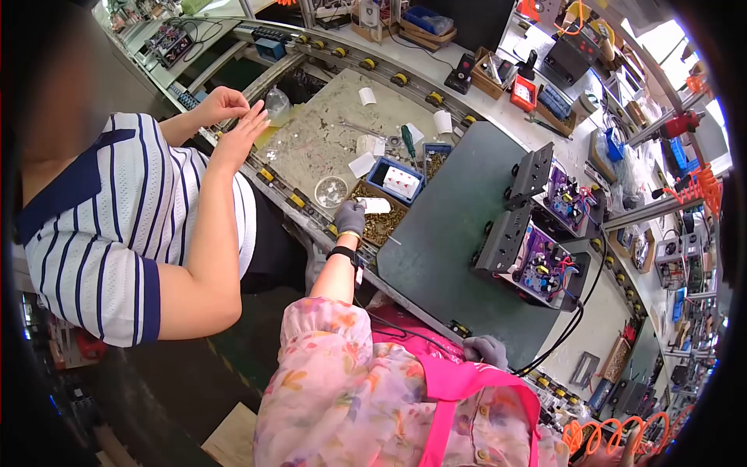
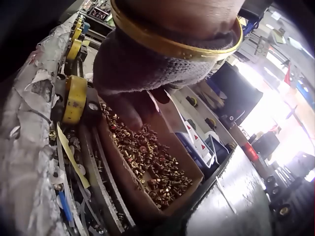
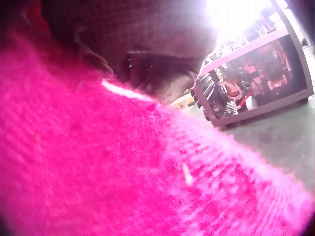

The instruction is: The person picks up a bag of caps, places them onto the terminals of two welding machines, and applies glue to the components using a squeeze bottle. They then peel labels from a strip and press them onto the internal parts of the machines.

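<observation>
In the head view my left hand [image 1: 349, 217], in a grey glove, pinches a white paper piece [image 1: 374, 205] above a cardboard box of small brass-coloured screws [image 1: 381, 226]. From the left wrist, the gloved hand [image 2: 147, 69] hangs over the screws [image 2: 152, 162], and the paper [image 2: 170, 112] sticks out from its fingers. Beside that box stands a blue bin [image 1: 376, 173] holding white labels [image 1: 401, 182] with red marks. My right hand [image 1: 485, 350], also gloved, is low at the table edge against the pink apron, loosely bent. Pink cloth [image 3: 123, 162] fills most of the right wrist view.
Two open-topped devices [image 1: 545, 265] with exposed wiring stand on the green mat [image 1: 436, 241], black cables trailing forward. A screwdriver [image 1: 408, 144] and a round dish [image 1: 331, 191] lie near the bins. At left another person [image 1: 140, 226] sits with both hands raised over the bench.
</observation>
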Demonstrator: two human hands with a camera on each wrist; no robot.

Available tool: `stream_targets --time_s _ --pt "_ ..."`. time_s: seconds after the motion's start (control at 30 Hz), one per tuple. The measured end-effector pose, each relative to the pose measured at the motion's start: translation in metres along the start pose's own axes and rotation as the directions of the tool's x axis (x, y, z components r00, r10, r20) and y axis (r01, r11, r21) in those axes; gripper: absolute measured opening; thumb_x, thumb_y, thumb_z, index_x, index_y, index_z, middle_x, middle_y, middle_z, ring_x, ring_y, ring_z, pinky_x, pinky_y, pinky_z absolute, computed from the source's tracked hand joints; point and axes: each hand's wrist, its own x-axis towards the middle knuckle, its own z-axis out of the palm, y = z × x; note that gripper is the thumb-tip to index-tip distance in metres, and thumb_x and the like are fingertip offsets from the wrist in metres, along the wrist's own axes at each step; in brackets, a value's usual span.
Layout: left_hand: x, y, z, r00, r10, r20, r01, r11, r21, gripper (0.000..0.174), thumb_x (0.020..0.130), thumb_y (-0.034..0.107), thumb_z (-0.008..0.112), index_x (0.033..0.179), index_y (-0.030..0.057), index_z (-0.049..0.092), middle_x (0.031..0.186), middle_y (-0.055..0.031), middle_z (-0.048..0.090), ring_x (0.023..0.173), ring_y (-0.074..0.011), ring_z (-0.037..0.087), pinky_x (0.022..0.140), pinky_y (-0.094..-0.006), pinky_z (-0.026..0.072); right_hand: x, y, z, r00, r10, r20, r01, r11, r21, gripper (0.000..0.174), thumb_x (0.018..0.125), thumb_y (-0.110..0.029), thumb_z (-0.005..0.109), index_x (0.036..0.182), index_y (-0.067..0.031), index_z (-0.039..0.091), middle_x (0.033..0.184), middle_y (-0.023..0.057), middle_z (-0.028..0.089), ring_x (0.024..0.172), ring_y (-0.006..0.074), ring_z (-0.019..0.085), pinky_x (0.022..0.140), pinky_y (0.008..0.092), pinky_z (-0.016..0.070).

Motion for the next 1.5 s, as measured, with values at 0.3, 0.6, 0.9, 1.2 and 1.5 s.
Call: stream_targets --time_s 0.3,0.6,0.9,1.2,1.5 --pt "-0.024 0.005 -0.010 0.975 -0.182 0.127 0.218 0.677 -0.703 0.021 0.085 0.001 0.063 0.104 0.0008 0.054 0.094 -0.0109 0.060 0.073 -0.0227 0.065 0.051 -0.0320 0.0588 0.044 -0.021 -0.010 0.963 0.268 0.019 -0.267 0.943 0.198 0.010 0.076 0.001 0.064 0.085 -0.0040 0.064 0.074 0.0099 0.062 0.064 0.0192 0.061 0.058 0.0286 0.0474" --pt "-0.007 -0.014 0.006 0.989 -0.144 0.016 0.139 0.911 -0.388 0.021 0.088 0.022 0.065 0.086 0.0007 0.064 0.073 -0.0058 0.064 0.059 -0.0126 0.054 0.055 -0.0292 0.0455 0.058 -0.021 0.002 0.988 0.145 0.053 -0.153 0.962 0.227 0.010 0.077 0.000 0.065 0.085 -0.0039 0.063 0.076 0.0114 0.062 0.068 0.0263 0.063 0.062 0.0323 0.0495" --pt "-0.104 0.097 -0.040 0.904 0.428 0.024 -0.355 0.779 -0.517 0.012 0.091 0.012 0.060 0.098 0.0027 0.063 0.090 -0.0022 0.064 0.085 -0.0103 0.057 0.079 -0.0254 0.0478 0.110 -0.031 0.018 0.958 0.283 -0.048 -0.255 0.916 0.311 0.032 0.081 -0.011 0.068 0.110 -0.0024 0.059 0.093 0.0107 0.064 0.087 0.0207 0.064 0.078 0.0301 0.0506" --pt "-0.209 0.168 -0.087 0.740 0.572 0.354 -0.143 0.647 -0.749 0.028 0.091 0.008 0.059 0.119 0.0023 0.055 0.096 -0.0039 0.062 0.086 -0.0090 0.057 0.075 -0.0225 0.0461 0.132 -0.055 0.004 0.970 0.241 -0.018 -0.222 0.919 0.327 0.044 0.077 -0.015 0.072 0.116 -0.0010 0.058 0.099 0.0153 0.066 0.089 0.0252 0.066 0.078 0.0332 0.0517" --pt "-0.221 0.193 -0.091 0.382 0.529 0.758 0.045 0.808 -0.587 0.031 0.086 0.001 0.064 0.116 -0.0016 0.056 0.103 -0.0073 0.064 0.095 -0.0133 0.063 0.082 -0.0251 0.0521 0.105 -0.053 -0.042 0.999 0.037 0.036 -0.038 0.999 0.027 0.025 0.082 -0.016 0.064 0.102 -0.0025 0.062 0.086 0.0132 0.066 0.077 0.0304 0.065 0.067 0.0383 0.0500"
